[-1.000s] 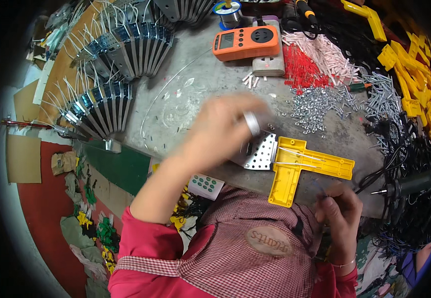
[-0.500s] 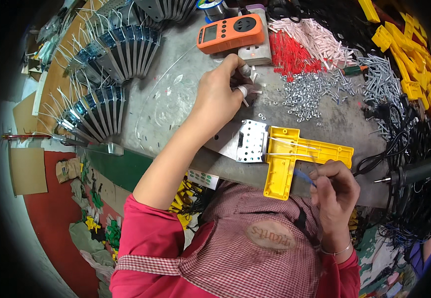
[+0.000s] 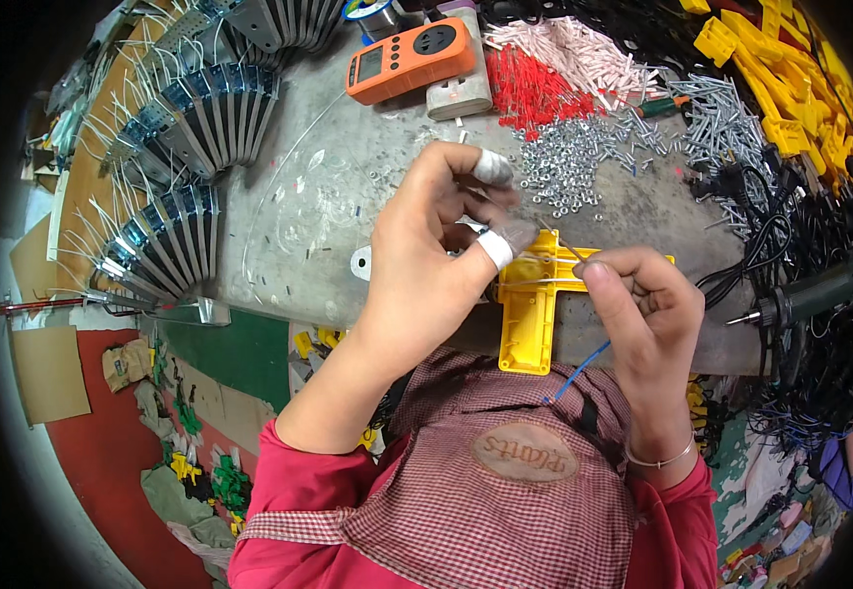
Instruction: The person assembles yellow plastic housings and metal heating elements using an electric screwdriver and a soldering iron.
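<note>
A yellow T-shaped plastic housing (image 3: pixel 526 334) lies open side up near the bench's front edge, with white wires (image 3: pixel 554 281) across it. My right hand (image 3: pixel 647 309) is closed over its right arm, pinching a thin wire between thumb and forefinger. A blue wire (image 3: pixel 579 373) hangs below that hand over the apron. My left hand (image 3: pixel 436 231), white tape on thumb and forefinger, is above the housing's left side with its fingers curled towards the thumb. What these fingers hold, if anything, is hidden. Left of that hand shows a metal plate's holed end (image 3: pixel 360 262).
Loose nuts (image 3: pixel 559 167), screws (image 3: pixel 726 123), red sleeves (image 3: pixel 534 88) and pale pink sleeves (image 3: pixel 583 59) lie in heaps behind. An orange meter (image 3: pixel 412 61) stands at the back. Metal plate assemblies (image 3: pixel 166 236) are fanned at left. A soldering iron (image 3: pixel 819 290) points inward at right.
My left hand has come back from beside the sleeves to above the housing, now covering the perforated metal bracket. My right hand has risen onto the housing's right arm with the wire.
</note>
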A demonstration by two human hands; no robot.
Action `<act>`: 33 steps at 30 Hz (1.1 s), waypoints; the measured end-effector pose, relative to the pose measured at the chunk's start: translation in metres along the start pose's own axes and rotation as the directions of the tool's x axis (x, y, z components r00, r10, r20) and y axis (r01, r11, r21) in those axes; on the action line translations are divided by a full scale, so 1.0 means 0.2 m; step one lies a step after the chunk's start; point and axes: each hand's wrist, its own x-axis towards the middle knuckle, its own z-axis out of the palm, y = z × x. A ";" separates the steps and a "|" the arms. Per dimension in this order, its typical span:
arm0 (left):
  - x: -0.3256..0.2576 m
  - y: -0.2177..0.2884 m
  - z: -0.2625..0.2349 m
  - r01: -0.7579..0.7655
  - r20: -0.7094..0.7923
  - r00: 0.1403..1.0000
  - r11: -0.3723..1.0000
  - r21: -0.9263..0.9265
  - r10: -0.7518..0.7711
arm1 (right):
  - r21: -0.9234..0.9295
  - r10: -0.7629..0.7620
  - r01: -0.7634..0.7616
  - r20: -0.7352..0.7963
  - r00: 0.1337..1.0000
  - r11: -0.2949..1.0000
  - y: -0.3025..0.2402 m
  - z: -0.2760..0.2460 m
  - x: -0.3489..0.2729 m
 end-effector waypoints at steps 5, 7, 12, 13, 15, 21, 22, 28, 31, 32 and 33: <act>-0.05 0.04 0.04 0.010 0.063 0.998 0.997 0.071 -0.014 | 0.001 0.018 -0.018 0.000 1.000 1.000 0.03 0.01 0.00; -0.05 0.02 0.06 0.025 0.035 0.999 0.999 0.022 -0.026 | 0.017 0.010 -0.010 0.002 1.000 1.000 0.04 0.01 0.00; -0.05 0.02 0.05 -0.057 -0.062 0.996 0.998 0.020 0.058 | 0.081 0.045 -0.048 0.043 0.998 0.996 0.04 -0.01 0.00; -0.04 0.03 0.04 -0.056 -0.061 0.996 0.998 0.021 0.058 | 0.082 0.046 -0.049 0.042 0.998 0.995 0.03 -0.01 0.00; -0.01 0.05 0.00 0.140 0.017 0.990 0.979 -0.151 -0.139 | 0.190 0.101 -0.123 0.122 0.987 0.974 0.02 -0.03 0.00; 0.02 0.00 -0.03 0.226 0.139 0.973 0.892 -0.393 -0.185 | 0.247 0.114 -0.167 0.212 0.971 0.955 -0.01 -0.05 -0.01; 0.02 0.00 -0.04 0.226 0.152 0.972 0.888 -0.400 -0.179 | 0.247 0.115 -0.167 0.211 0.971 0.955 -0.01 -0.05 -0.01; 0.01 -0.02 -0.05 0.215 0.184 0.972 0.878 -0.427 -0.148 | 0.270 0.098 -0.153 0.207 0.973 0.951 -0.01 -0.04 -0.01; 0.01 -0.01 -0.05 0.227 0.191 0.970 0.851 -0.475 -0.152 | 0.231 0.092 -0.143 0.218 0.972 0.962 -0.01 -0.05 -0.01; 0.01 -0.01 -0.05 0.227 0.190 0.970 0.851 -0.474 -0.153 | 0.233 0.094 -0.144 0.215 0.972 0.962 -0.01 -0.05 -0.01; 0.01 -0.01 -0.05 0.251 0.204 0.964 0.847 -0.469 -0.172 | 0.236 0.096 -0.146 0.212 0.973 0.961 -0.01 -0.05 -0.01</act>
